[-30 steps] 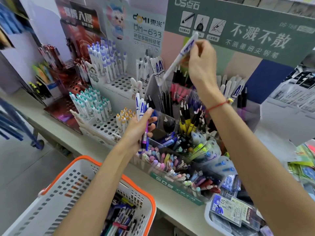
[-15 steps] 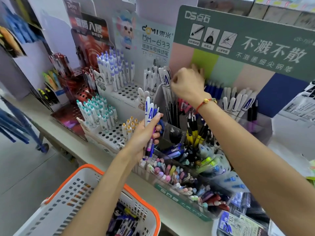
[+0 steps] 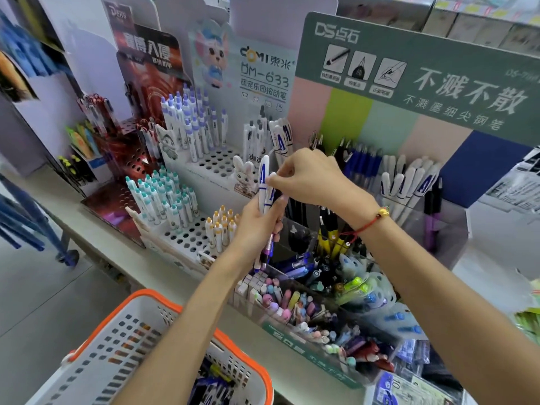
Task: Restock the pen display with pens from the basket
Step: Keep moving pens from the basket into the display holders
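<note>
near the centre of the frame, left hand (image 3: 257, 223) curled around a small bunch of white pens (image 3: 265, 185) with blue letter markings, held upright, purple and blue tips poking out below the fist. just above and to the right, right hand (image 3: 314, 178) with thumb and fingertips pinching the top of one pen in that bunch; red string bracelet (image 3: 366, 225) on the right wrist. both hands raised in front of the pen display (image 3: 415, 217), a clear tiered holder filling the centre and right of the frame, with more white blue-lettered pens standing in a compartment at right of centre, black and yellow pens just below the hands, and pastel pens and erasers packed in the lower trays. behind it, a green header card (image 3: 423, 71) with white chinese lettering across the upper right. at left of centre, a white perforated stand (image 3: 204, 168) with lilac-capped, teal-capped and orange-capped pens in rows, under a cartoon rabbit card. red display stand (image 3: 137, 159) further left. at the bottom left, a white basket (image 3: 122, 355) with an orange rim, dark blue and white pens lying in its bottom near the lower edge of the frame. pale shelf (image 3: 96, 232) running beneath the displays.
</note>
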Available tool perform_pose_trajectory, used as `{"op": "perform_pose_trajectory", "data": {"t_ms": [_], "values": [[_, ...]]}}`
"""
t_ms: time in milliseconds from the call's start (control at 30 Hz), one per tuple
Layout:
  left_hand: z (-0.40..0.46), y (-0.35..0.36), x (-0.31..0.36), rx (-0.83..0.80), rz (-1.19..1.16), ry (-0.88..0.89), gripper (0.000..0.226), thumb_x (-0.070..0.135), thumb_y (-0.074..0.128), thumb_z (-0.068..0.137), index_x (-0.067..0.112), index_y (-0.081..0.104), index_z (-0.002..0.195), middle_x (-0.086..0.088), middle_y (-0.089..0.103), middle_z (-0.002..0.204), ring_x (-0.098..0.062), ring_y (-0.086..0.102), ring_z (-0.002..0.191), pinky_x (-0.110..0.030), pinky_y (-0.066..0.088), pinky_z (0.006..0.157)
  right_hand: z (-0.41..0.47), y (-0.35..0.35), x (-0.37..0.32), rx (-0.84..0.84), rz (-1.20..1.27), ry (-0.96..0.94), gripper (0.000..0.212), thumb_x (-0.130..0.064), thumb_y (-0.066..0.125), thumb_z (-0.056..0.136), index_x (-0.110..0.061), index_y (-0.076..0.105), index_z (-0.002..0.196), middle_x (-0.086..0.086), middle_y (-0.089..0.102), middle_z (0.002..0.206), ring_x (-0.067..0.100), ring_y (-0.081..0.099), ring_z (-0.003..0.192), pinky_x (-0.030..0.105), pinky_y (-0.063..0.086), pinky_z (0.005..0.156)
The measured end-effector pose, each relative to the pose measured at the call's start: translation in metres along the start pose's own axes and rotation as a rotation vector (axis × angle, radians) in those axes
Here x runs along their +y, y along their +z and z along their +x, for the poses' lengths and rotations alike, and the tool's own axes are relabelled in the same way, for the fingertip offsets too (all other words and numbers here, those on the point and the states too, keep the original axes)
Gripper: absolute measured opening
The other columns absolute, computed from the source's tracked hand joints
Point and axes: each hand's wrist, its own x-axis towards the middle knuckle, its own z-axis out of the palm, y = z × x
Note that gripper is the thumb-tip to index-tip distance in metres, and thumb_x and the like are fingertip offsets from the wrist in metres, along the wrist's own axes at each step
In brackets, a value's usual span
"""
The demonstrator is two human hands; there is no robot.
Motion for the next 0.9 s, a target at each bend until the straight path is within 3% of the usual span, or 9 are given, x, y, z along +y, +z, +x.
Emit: {"op": "perform_pose_trajectory", "data": {"t_ms": [100, 200, 267, 333, 467, 600, 700, 800, 900], "values": [[0.001, -0.001, -0.004, -0.005, 0.005, -0.035, 0.011, 0.021, 0.054, 0.099, 0.014, 0.049, 0.093, 0.006, 0.041, 0.062, -0.004, 0.038, 0.047, -0.018, 0.035, 0.044, 0.001, -0.013, 0.004, 0.009, 0.393, 0.068, 0.037, -0.029, 0.05, 0.099, 0.003, 0.066, 0.106, 0.005, 0.061, 0.081, 0.012, 0.048, 0.06, 0.017, 0.04, 0.052], [0.001, -0.006, -0.013, -0.007, 0.042, -0.146, 0.007, 0.021, 0.054, 0.1, 0.015, 0.051, 0.098, 0.006, 0.038, 0.064, -0.003, 0.034, 0.046, -0.016, 0.028, 0.042, 0.011, -0.026, 0.014, 0.34, 0.766, 0.133, 0.015, -0.027, 0.046, 0.102, -0.014, 0.053, 0.098, 0.001, 0.06, 0.088, 0.009, 0.054, 0.07, 0.021, 0.045, 0.061], [0.0, -0.01, -0.018, -0.013, 0.051, -0.184, 0.008, 0.022, 0.052, 0.1, 0.016, 0.049, 0.095, 0.006, 0.037, 0.064, -0.003, 0.033, 0.046, -0.015, 0.027, 0.042, 0.019, -0.032, 0.021, 0.655, 0.767, 0.044, 0.01, -0.022, 0.046, 0.103, -0.015, 0.046, 0.096, -0.003, 0.059, 0.086, 0.01, 0.059, 0.074, 0.025, 0.051, 0.068], [0.0, -0.013, -0.019, -0.014, 0.013, -0.191, 0.014, 0.023, 0.052, 0.1, 0.016, 0.045, 0.09, 0.007, 0.037, 0.063, -0.002, 0.032, 0.044, -0.014, 0.028, 0.04, 0.027, -0.031, 0.026, 0.812, 0.593, -0.055, 0.013, -0.02, 0.046, 0.102, -0.007, 0.047, 0.104, -0.005, 0.058, 0.085, 0.01, 0.06, 0.074, 0.025, 0.053, 0.07], [0.0, -0.015, -0.014, -0.038, -0.098, -0.208, 0.014, 0.024, 0.054, 0.099, 0.015, 0.046, 0.092, 0.011, 0.04, 0.056, -0.002, 0.031, 0.042, -0.014, 0.026, 0.038, 0.044, -0.018, 0.03, 0.584, 0.259, -0.069, 0.021, -0.017, 0.043, 0.104, 0.0, 0.051, 0.112, 0.004, 0.062, 0.09, 0.02, 0.061, 0.075, 0.029, 0.053, 0.067], [-0.002, -0.014, -0.008, -0.105, -0.243, -0.236, 0.015, 0.021, 0.049, 0.1, 0.011, 0.057, 0.108, 0.009, 0.039, 0.056, -0.002, 0.029, 0.039, -0.015, 0.024, 0.036, 0.054, -0.013, 0.027, 0.263, -0.039, -0.01, 0.031, -0.027, 0.046, 0.101, -0.006, 0.068, 0.109, 0.013, 0.071, 0.104, 0.032, 0.061, 0.103, 0.041, 0.049, 0.092], [-0.006, -0.017, -0.004, -0.205, -0.353, -0.242, 0.026, 0.022, 0.035, 0.099, 0.009, 0.056, 0.109, 0.006, 0.038, 0.059, -0.003, 0.029, 0.04, -0.017, 0.021, 0.039, 0.055, -0.024, 0.018, 0.296, -0.173, -0.027, 0.031, -0.034, 0.052, 0.098, -0.01, 0.072, 0.104, 0.007, 0.069, 0.111, 0.029, 0.056, 0.115, 0.047, 0.033, 0.11], [-0.009, -0.02, 0.0, -0.249, -0.397, -0.224, 0.036, 0.026, 0.026, 0.097, 0.006, 0.055, 0.105, 0.004, 0.038, 0.06, -0.005, 0.029, 0.042, -0.02, 0.022, 0.041, 0.041, -0.03, 0.006, 0.411, -0.181, -0.136, 0.036, -0.048, 0.055, 0.094, -0.018, 0.069, 0.108, -0.001, 0.061, 0.11, 0.02, 0.044, 0.114, 0.038, 0.03, 0.101], [-0.011, -0.021, 0.003, -0.273, -0.41, -0.205, 0.034, 0.024, 0.026, 0.097, 0.007, 0.055, 0.101, 0.004, 0.037, 0.06, -0.005, 0.028, 0.042, -0.019, 0.022, 0.041, 0.026, -0.023, -0.001, 0.028, -0.113, -0.191, 0.043, -0.061, 0.058, 0.085, -0.022, 0.075, 0.095, -0.01, 0.061, 0.105, 0.014, 0.046, 0.106, 0.039, 0.034, 0.101]]}}
